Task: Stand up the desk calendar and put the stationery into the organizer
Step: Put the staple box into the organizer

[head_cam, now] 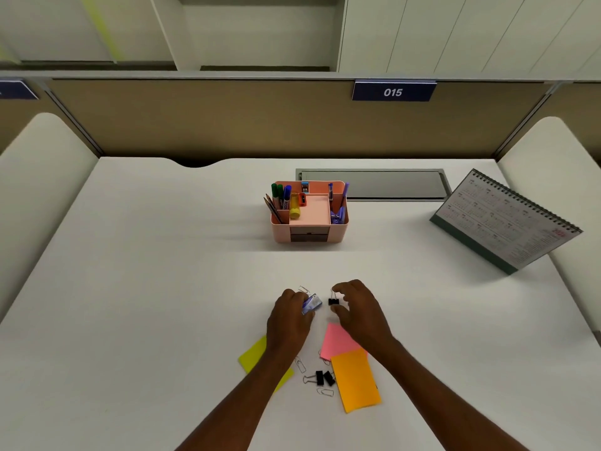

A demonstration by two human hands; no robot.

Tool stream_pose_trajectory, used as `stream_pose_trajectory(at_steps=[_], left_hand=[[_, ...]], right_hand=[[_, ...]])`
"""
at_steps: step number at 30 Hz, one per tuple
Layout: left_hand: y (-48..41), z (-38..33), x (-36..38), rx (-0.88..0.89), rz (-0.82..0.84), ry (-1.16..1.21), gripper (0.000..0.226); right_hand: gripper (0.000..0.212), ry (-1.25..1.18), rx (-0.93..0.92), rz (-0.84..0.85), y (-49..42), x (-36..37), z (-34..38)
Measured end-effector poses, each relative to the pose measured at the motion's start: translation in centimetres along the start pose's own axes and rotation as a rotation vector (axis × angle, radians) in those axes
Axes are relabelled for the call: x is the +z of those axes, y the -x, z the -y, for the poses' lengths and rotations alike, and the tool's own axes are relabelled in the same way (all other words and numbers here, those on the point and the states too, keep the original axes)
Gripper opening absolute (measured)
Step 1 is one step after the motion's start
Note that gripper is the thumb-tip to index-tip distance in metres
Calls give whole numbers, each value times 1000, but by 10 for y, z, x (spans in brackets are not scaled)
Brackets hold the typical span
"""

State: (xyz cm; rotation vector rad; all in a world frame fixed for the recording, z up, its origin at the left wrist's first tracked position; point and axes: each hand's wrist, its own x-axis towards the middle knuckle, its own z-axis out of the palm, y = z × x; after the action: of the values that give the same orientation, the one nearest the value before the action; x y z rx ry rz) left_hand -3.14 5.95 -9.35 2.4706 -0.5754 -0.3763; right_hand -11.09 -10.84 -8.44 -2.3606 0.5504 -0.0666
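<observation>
The desk calendar [507, 219] stands upright at the right rear of the desk. A pink organizer [341, 222] sits mid-desk with markers, pencils, a glue stick and a stapler in it. My left hand [287, 315] is closed on a small blue-and-white box [312, 303]. My right hand [357, 307] curls over a black binder clip [333, 301], fingers touching its wire handle. A paper clip [304, 289] lies just beyond the left hand. Near me lie yellow [253, 356], pink [336, 341] and orange [356, 379] sticky notes, two black binder clips [324, 378] and loose paper clips [325, 392].
A grey cable hatch [374, 185] is set into the desk behind the organizer. A tan partition with a "015" plate [393, 92] closes the back. White side panels [42, 177] flank the desk on both sides.
</observation>
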Motion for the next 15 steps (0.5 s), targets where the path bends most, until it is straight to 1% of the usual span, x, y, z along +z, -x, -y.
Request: stream_pose_trajectory(at_steps=[2,4,6,8,10,13,15], left_hand=[[-2,-1,-1,26,-11,77,28],[-5,-6,-4,58,-35,139,30],[-10,-14,-10,94,-77,194,32],[-17,-23,-16,135,-114,257,33],[-24,-30,-25,149,-143,313,35],[-37,-36,-38,153,-216,369,37],[-46,-40,-49,154,-273,397,36]], right_hand=[[34,-74,-21,-9,-5,-4,6],[34,-189,23,-6,-12,-10,15],[27,-293,62,-18,-20,-15,24],[21,-305,39,-68,-27,-20,32],[19,-316,13,-104,-35,-27,42],[23,-360,-10,-95,-49,-43,59],[28,-356,-62,-63,-61,-56,70]])
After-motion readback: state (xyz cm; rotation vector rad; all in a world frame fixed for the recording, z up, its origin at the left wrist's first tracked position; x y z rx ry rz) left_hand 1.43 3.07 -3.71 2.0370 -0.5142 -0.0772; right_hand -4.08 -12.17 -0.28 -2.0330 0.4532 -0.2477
